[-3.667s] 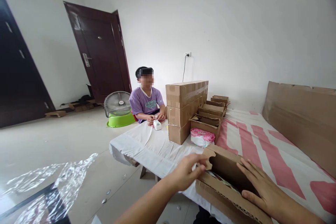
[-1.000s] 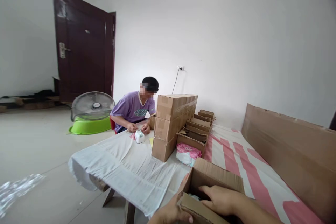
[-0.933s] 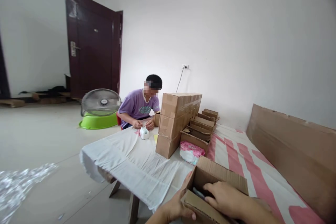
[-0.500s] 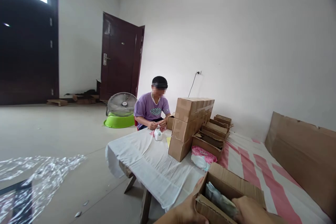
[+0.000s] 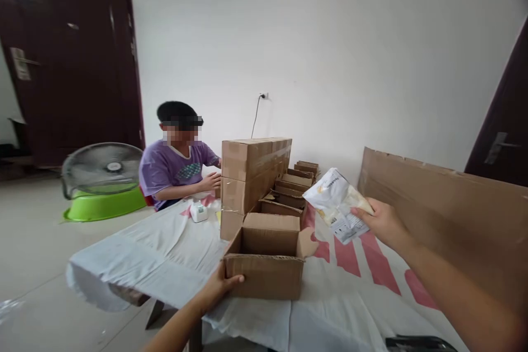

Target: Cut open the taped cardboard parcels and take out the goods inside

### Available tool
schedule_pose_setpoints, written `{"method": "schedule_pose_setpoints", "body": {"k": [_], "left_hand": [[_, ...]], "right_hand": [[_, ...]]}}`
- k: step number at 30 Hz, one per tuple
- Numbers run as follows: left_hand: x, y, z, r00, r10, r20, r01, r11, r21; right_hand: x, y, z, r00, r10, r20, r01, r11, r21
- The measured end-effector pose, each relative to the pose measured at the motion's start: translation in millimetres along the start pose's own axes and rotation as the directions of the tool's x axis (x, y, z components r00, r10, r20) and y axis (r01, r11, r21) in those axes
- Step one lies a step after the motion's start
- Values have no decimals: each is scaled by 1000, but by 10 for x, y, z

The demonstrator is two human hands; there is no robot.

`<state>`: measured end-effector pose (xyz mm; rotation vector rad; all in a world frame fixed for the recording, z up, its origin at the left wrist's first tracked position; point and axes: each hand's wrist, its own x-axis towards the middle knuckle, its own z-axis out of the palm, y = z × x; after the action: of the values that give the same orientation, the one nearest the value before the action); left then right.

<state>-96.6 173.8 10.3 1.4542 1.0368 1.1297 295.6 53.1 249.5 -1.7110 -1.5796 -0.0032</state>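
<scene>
My left hand (image 5: 225,285) grips the near left corner of an open cardboard box (image 5: 264,278), its thumb across the front face. The box stands at the table's near edge with its flaps up; part of its inside shows dark, the bottom hidden by the front wall. Up to the right of it, my right hand (image 5: 381,220) pinches a white and pale-yellow printed plastic packet (image 5: 336,203) by one corner. The packet hangs tilted in the air above the striped cloth, apart from the box.
Stacked closed cartons (image 5: 235,192) and a row of open boxes (image 5: 284,206) stand behind. A person in purple (image 5: 169,170) sits at the far left, near a small white box (image 5: 198,212). A tall cardboard sheet (image 5: 437,198) rises at right; a black object (image 5: 418,344) lies at the front edge.
My right hand has come out of the box, lifting the packet up and right. The box now stands farther onto the table, hiding the pink pack. The view has turned right.
</scene>
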Motion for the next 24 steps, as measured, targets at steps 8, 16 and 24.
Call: {"method": "schedule_pose_setpoints", "body": {"k": [8, 16, 24], "left_hand": [[-431, 172, 203, 980, -2, -197, 143, 698, 701], [-632, 1724, 407, 830, -228, 509, -147, 791, 594], [678, 2133, 1323, 886, 178, 429, -213, 977, 34]], "right_hand": [[20, 288, 85, 998, 19, 64, -13, 996, -83], [-17, 233, 124, 984, -56, 166, 58, 998, -10], [50, 148, 483, 988, -120, 98, 101, 978, 181]]}}
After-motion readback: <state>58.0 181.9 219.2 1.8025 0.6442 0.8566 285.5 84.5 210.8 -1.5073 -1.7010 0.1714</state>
